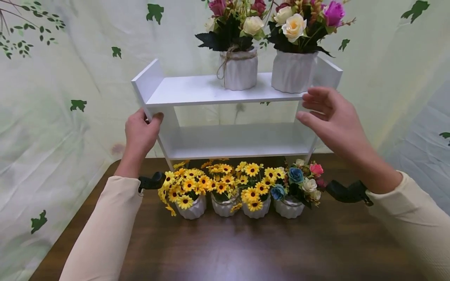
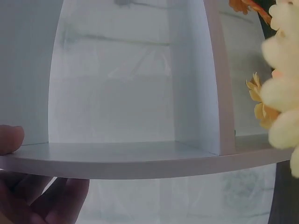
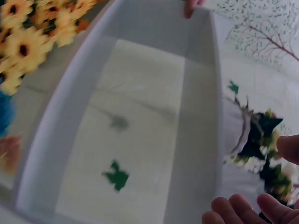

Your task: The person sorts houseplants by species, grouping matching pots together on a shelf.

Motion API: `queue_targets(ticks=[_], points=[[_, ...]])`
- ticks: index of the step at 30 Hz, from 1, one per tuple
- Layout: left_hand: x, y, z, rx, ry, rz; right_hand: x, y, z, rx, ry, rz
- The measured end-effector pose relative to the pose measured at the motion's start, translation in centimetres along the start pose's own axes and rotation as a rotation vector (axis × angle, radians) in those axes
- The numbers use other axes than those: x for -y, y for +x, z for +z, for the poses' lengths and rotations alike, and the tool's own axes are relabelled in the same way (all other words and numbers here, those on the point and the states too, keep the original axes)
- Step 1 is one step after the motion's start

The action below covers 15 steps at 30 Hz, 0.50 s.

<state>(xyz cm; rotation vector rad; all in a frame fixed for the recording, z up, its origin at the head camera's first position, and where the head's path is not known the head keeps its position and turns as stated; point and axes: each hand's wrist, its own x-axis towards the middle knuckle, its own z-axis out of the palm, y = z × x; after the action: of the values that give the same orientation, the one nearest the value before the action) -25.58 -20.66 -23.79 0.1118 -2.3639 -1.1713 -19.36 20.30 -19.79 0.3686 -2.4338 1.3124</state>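
Note:
A white two-tier shelf (image 1: 190, 90) stands at the back of the table. My left hand (image 1: 139, 130) grips its left side panel, thumb on the inner face and fingers around the outside; the left wrist view shows thumb and fingers (image 2: 70, 200) on either side of the board. Near the upper right corner hovers my right hand (image 1: 332, 117), its fingers slightly bent and thumb apart, holding nothing. Closest to it is a white pot of roses (image 1: 293, 74) on the top board. Left of that stands another rose pot tied with twine (image 1: 240, 72).
In front of the shelf, three white pots of yellow daisies (image 1: 188, 187) and one pot of blue, white and pink roses (image 1: 297, 187) form a row on the brown table (image 1: 225, 249). A leaf-printed curtain (image 1: 88, 78) hangs behind.

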Motion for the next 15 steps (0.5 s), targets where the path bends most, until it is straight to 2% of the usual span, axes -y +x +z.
queue_targets(ticks=[4, 8, 11, 15], points=[[0.1, 0.0, -0.1, 0.009, 0.003, -0.005, -3.6, -1.8, -1.9, -0.044, -0.089, 0.026], [0.1, 0.1, -0.2, 0.034, 0.010, -0.007, -7.5, -4.6, -3.8, -0.066, -0.141, 0.036], [0.1, 0.3, -0.1, 0.038, 0.017, -0.014, -10.9, -6.9, -5.1, -0.029, -0.186, 0.081], [0.0, 0.4, -0.1, 0.005, 0.016, -0.024, -15.4, -9.0, -5.6, 0.076, -0.195, 0.177]])
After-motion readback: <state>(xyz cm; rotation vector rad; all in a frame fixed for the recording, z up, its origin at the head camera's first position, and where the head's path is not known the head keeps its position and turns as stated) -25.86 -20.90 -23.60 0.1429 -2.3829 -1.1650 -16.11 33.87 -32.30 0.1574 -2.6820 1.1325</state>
